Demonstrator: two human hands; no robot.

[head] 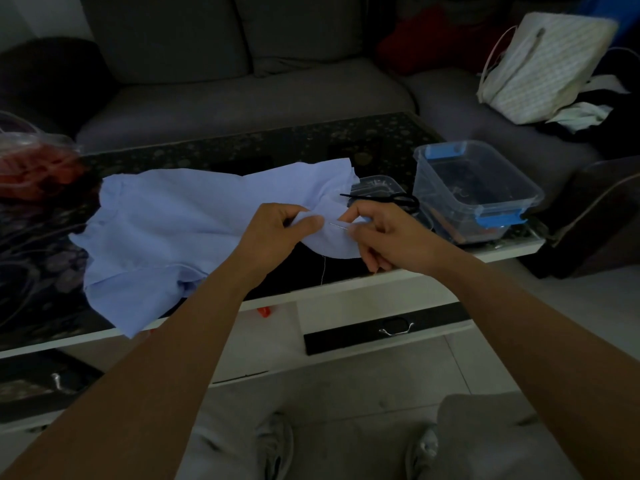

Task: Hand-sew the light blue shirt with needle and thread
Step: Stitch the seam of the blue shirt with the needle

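Dim living room, with a grey sofa (pixel 242 95) behind our dark patterned coffee table (pixel 41 271). We have the light blue shirt (pixel 166 230) spread across the table's middle, one corner drooping over the front edge. Our left hand (pixel 273 233) pinches a fold at the shirt's right end between thumb and fingers. Our right hand (pixel 388 233), fingers curled, pinches the needle (pixel 337 225) against that fold. A pale thread (pixel 323 268) hangs below it. Black scissors (pixel 388 199) and a clear box (pixel 478 188) sit near the right edge

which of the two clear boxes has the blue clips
The bigger, deeper box on the right; blue clips sit on both its ends. The small shallow box by the scissors has none.
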